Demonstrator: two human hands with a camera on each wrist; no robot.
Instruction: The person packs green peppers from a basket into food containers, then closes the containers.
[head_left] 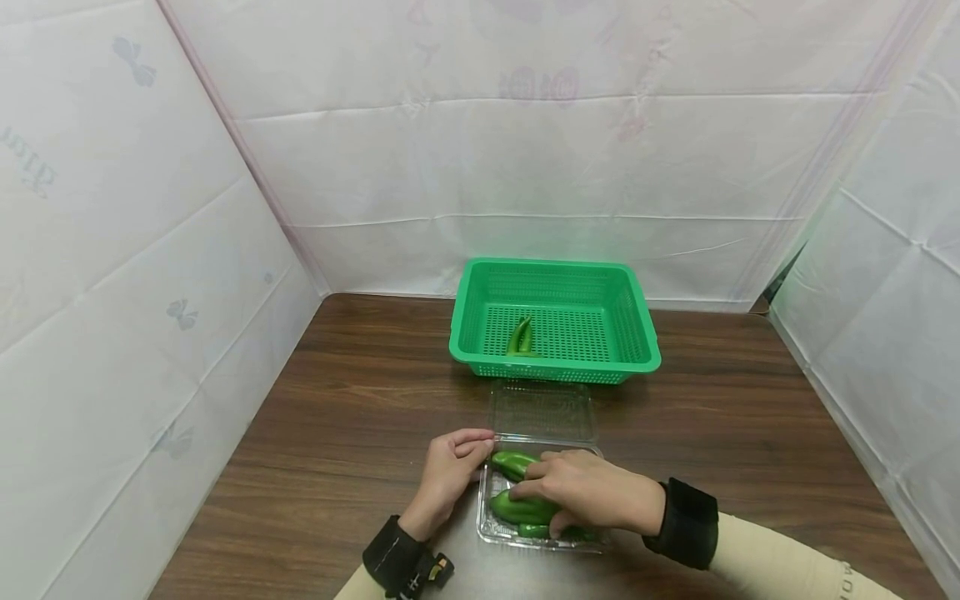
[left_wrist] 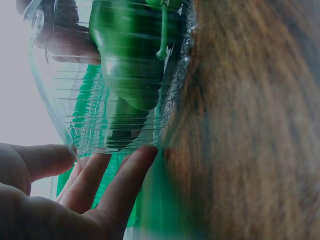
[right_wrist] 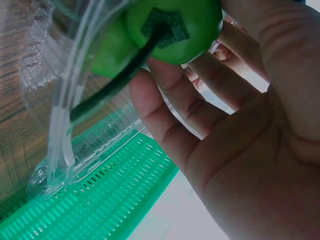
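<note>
Even, soft, diffuse light is seen in the head view, with the white sheets point(head_left: 525, 158) rendered bright and only faint shadows cast under the basket point(head_left: 555, 321). Straight lines are bowed towards 3 and 9 o'clock by the wide lens. In the left wrist view the table point(left_wrist: 250, 125) is smeared by blur, and the background at 9 o'clock is washed out. In the right wrist view the hand point(right_wrist: 240, 150) is backlit, with overexposure at 6 o'clock.
</note>
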